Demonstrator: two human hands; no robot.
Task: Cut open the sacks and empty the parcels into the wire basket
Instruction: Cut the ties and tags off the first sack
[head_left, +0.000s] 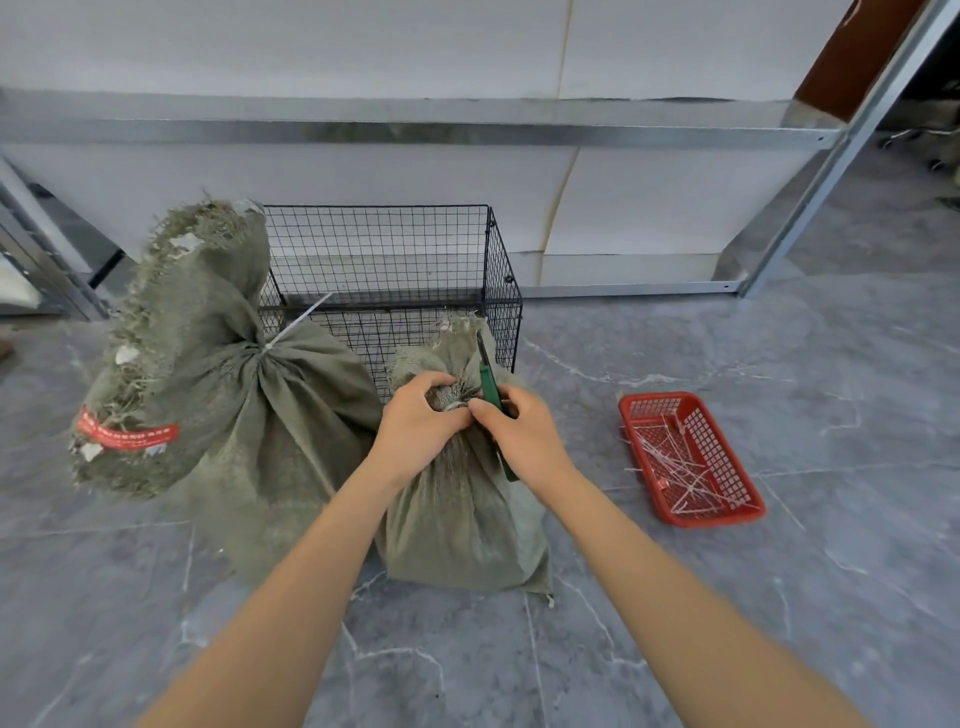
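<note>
Both hands work at the tied neck of the small sack (462, 499), just in front of the wire basket (389, 260).

We see both bare forearms reach forward and meet at the sack's bunched top. The left hand (415, 431) curls its fingers round the gathered neck by the pale tie (454, 406). The right hand (524, 441) grips a green-handled cutter (488, 384), its dark blade pointing up past the neck. A larger tied sack (234, 405) leans at the left, and a red tray (727, 447) of cut cable ties (680, 467) lies apart at the right.
</note>
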